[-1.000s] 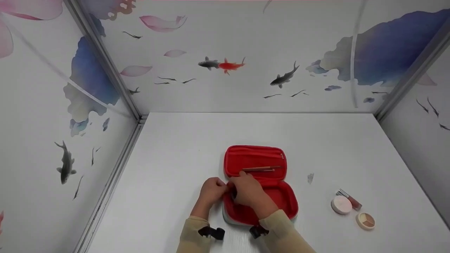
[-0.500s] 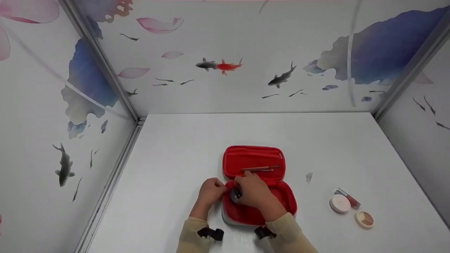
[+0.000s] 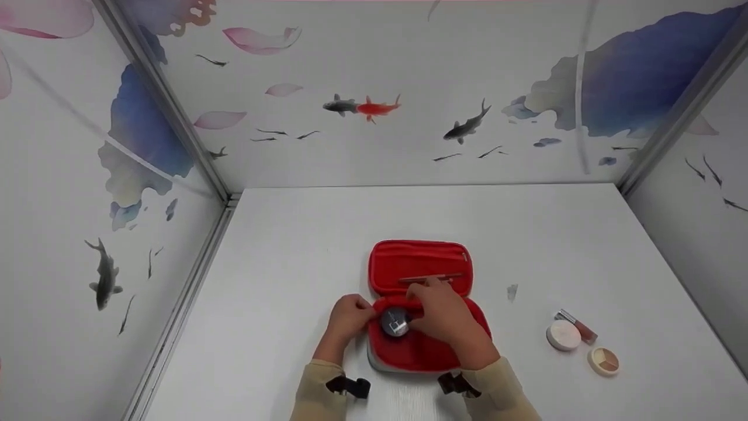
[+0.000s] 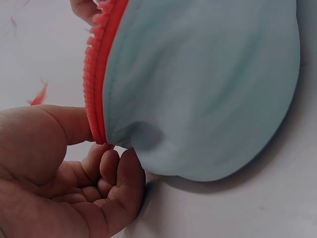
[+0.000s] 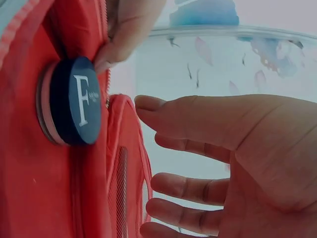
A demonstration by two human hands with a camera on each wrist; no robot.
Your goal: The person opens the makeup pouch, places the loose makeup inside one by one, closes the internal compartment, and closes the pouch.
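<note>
A red-lined zip case (image 3: 418, 355) lies unfolded on the white table. Its lid half holds slim makeup brushes (image 3: 429, 278). Inside the near half, toward the left, sits a round powder jar (image 3: 395, 322) with a dark lid, marked with an "F" in the right wrist view. My left hand (image 3: 349, 318) pinches the case's left rim; in the left wrist view its thumb and fingers meet at the red zipper (image 4: 94, 84) over the pale blue-green shell (image 4: 208, 89). Just right of the jar, my right hand (image 5: 237, 158) has its fingers extended, apart from the jar and holding nothing.
On the right of the table lie a lip gloss tube (image 3: 578, 326), a round white compact (image 3: 564, 335) and a three-colour round palette (image 3: 603, 361). A small clear scrap (image 3: 512, 292) lies nearer the case. Printed walls enclose the table's back and sides.
My right hand has let go of the powder jar and moved to the right, so the jar's lid now shows. The left hand keeps its grip on the case rim.
</note>
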